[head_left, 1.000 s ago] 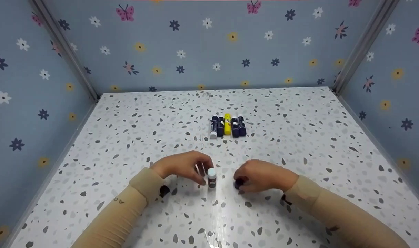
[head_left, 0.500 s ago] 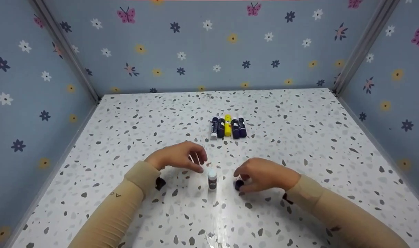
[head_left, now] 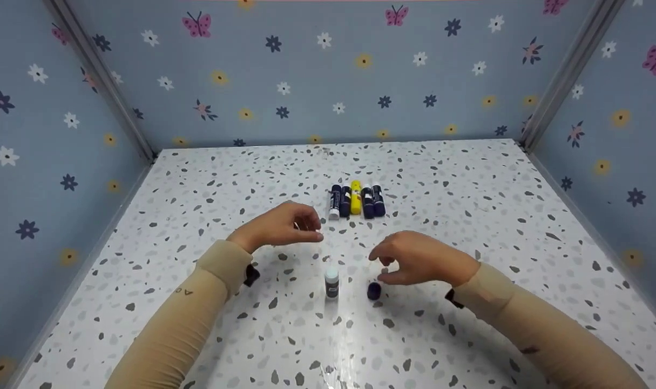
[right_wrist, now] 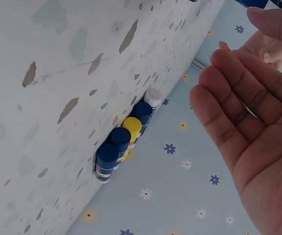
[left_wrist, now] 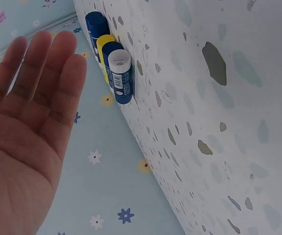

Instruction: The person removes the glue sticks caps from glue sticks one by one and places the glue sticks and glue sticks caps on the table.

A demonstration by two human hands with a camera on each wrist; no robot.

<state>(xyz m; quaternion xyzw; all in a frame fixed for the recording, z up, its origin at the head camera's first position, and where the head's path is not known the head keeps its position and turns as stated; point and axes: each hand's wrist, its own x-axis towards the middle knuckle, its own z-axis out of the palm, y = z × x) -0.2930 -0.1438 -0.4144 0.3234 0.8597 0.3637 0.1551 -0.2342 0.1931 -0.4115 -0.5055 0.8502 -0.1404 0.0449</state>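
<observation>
In the head view a glue stick with a white cap stands upright on the speckled table. To its right stands a second glue stick, dark blue on top. My left hand hovers beyond the white-capped stick and to its left, fingers loosely bent around nothing. My right hand is just beyond the dark blue one, its thumb close by the stick and its fingers bent but holding nothing. Both wrist views show bare palms, the left palm and the right palm.
Farther back lies a row of several glue sticks side by side, including a yellow glue stick between dark blue ones. Flower-patterned panels enclose the table at the back and both sides.
My left hand has drawn away from the white-capped glue stick, moving back and slightly left. My right hand has let go of the dark blue one and moved back from it.
</observation>
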